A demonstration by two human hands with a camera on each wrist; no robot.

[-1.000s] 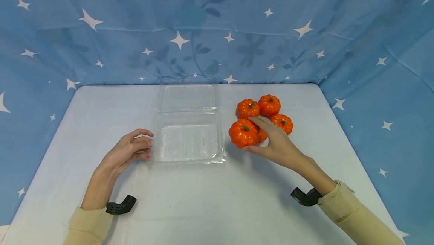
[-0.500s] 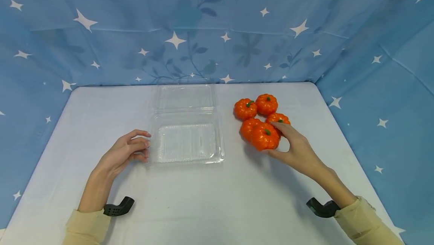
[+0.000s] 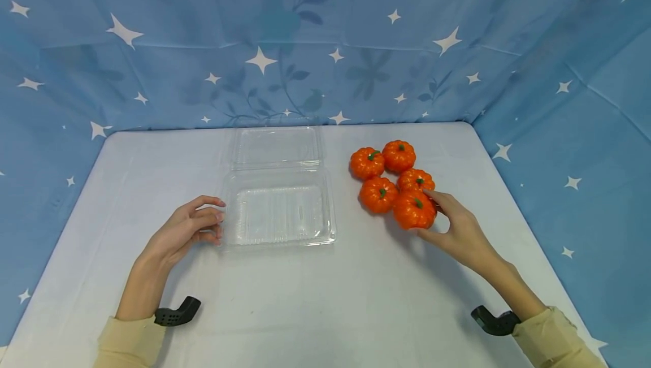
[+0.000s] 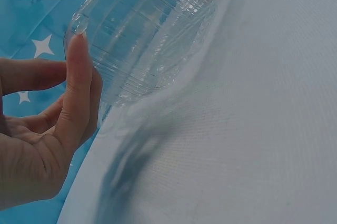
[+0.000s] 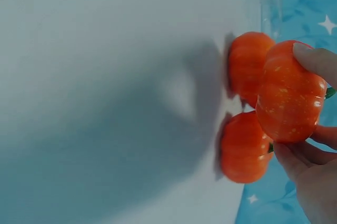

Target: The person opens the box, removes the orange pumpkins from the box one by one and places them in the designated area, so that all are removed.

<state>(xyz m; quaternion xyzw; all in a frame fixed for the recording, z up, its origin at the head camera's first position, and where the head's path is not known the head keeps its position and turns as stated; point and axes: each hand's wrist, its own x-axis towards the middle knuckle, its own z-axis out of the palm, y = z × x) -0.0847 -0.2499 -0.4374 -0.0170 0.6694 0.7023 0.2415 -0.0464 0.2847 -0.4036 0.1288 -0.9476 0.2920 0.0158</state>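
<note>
A small orange pumpkin (image 3: 415, 210) with a green stem is in my right hand (image 3: 460, 232), thumb on one side and fingers on the other. In the right wrist view this pumpkin (image 5: 291, 92) looks raised off the table, in front of two others. Several more pumpkins (image 3: 378, 195) sit close by, up and left of it. My left hand (image 3: 185, 226) is at the left edge of a clear plastic clamshell box (image 3: 330, 215), whose lid lies open behind it. In the left wrist view bent fingers (image 4: 79, 77) pinch the box's rim (image 4: 79, 21).
A white cloth covers the table (image 3: 285, 306). Blue star-patterned curtain (image 3: 325, 46) hangs behind the table and along its sides. Each wrist carries a black camera mount (image 3: 178, 312) below a beige sleeve (image 3: 129, 340).
My right hand has moved right with the pumpkin, from the left side of the cluster to its front right. My left hand keeps its place at the box.
</note>
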